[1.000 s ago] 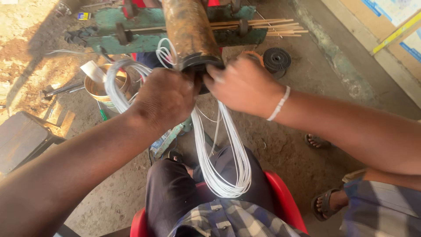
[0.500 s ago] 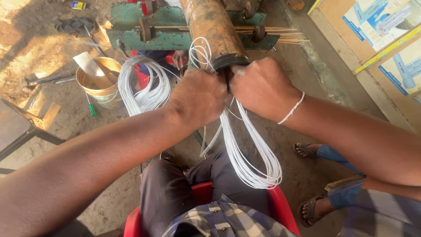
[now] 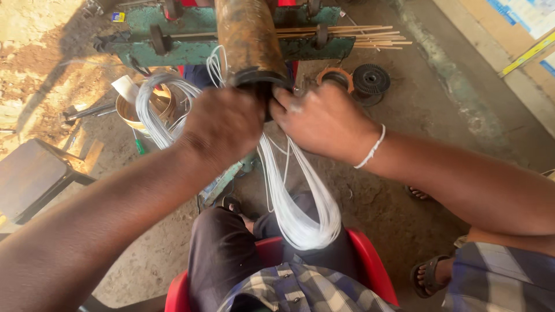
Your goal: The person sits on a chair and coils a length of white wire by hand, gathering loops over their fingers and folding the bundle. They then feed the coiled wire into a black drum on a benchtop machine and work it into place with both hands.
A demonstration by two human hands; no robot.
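A rusty brown cylinder (image 3: 245,34) with a black ring at its near end points toward me from a green machine frame (image 3: 173,40). My left hand (image 3: 222,124) and my right hand (image 3: 324,118) both press at that end, fingers closed around white wire. A long loop of white wire (image 3: 300,214) hangs from my hands down to my lap. A second white wire coil (image 3: 156,110) spreads out to the left of my left hand. A white band circles my right wrist.
I sit on a red chair (image 3: 370,260). A yellow bucket (image 3: 136,112) stands at the left, a dark stool (image 3: 32,176) further left. A black spool (image 3: 370,78) and thin sticks (image 3: 370,36) lie at the back right. Another person's sandalled foot (image 3: 430,277) is at the right.
The view has shifted slightly. Both hands stay at the cylinder's end, and the hanging wire loop has swung a little.
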